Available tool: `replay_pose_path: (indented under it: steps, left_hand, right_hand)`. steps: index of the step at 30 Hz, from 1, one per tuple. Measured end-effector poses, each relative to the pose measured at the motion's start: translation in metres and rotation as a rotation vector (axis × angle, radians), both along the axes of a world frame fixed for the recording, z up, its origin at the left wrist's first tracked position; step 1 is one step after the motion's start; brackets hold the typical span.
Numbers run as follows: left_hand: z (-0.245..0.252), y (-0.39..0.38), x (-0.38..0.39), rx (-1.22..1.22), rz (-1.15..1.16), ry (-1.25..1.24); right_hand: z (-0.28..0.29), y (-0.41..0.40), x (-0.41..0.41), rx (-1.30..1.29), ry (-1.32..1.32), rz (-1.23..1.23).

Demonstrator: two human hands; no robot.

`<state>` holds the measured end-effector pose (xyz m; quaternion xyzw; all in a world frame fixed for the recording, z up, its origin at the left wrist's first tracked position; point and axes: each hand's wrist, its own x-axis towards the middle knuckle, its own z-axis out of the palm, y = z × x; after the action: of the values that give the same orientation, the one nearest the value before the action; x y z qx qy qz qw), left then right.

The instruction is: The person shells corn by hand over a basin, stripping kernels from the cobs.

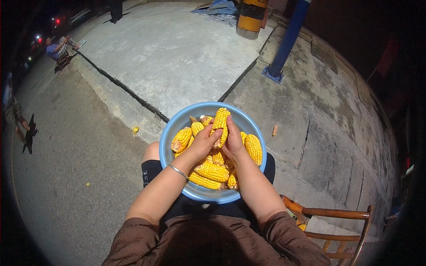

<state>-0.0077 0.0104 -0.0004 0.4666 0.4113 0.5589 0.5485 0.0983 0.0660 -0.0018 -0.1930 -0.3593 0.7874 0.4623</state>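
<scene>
A blue plastic basin (163, 146) rests on my lap, with several yellow ears of corn (211, 171) lying in it. Above the basin's middle, an upright ear of corn (221, 118) is between my two hands. My left hand (203, 142), with a silver bangle on its wrist, grips the ear from the left, thumb across its front. From the right, my right hand (234, 139) closes on the same ear with its fingers along the side. The hands partly hide the ear's lower part and some ears beneath.
A wooden chair (336, 213) stands at the lower right. A blue post (289, 40) and a yellow-and-black pillar (251, 18) rise ahead. A bare corn cob piece (275, 130) lies on the concrete. One person (56, 49) sits far left; another person (15, 109) is at the left edge.
</scene>
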Motion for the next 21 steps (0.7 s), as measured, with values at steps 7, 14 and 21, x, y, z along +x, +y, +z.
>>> replay_pose_path:
  steps: [7,14,21]
  left_hand:
    - [0.013,-0.006,-0.002,-0.069,-0.082,-0.135]
    - [0.006,-0.004,0.001,-0.052,-0.011,-0.162]
    - [0.005,-0.002,-0.005,-0.063,-0.102,-0.237]
  right_hand:
    - [0.001,0.002,0.003,0.044,-0.02,0.018]
    - [0.001,0.002,0.001,0.141,-0.081,-0.042]
    - [0.004,0.005,0.008,0.047,-0.084,0.028]
